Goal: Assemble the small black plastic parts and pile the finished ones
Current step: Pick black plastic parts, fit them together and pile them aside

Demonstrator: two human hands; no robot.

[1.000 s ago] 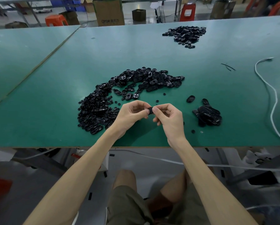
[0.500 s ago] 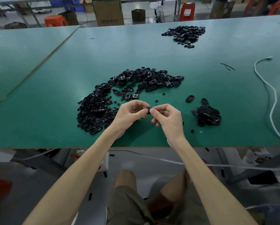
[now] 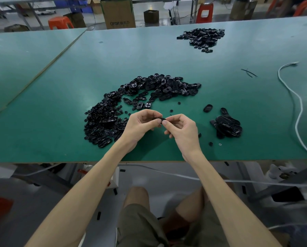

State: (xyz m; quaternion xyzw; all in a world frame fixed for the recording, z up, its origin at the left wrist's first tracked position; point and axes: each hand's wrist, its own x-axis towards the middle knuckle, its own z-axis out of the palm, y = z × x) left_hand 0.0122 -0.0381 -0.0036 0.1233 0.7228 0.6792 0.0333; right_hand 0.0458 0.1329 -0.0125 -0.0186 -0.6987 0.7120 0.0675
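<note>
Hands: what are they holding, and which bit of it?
One small black part: left hand pinches its left end, right hand its right end.

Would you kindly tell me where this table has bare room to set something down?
Bare table lies between the curved heap and the far pile, left of the heap to the seam, and between the small pile and the white cable. It is crowded around the left hand and right hand pinching a black part, amid loose bits.

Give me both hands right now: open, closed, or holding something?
Left hand: closed, fingers pinching the small black part.
Right hand: closed, pinching the other end of the same part.
</note>
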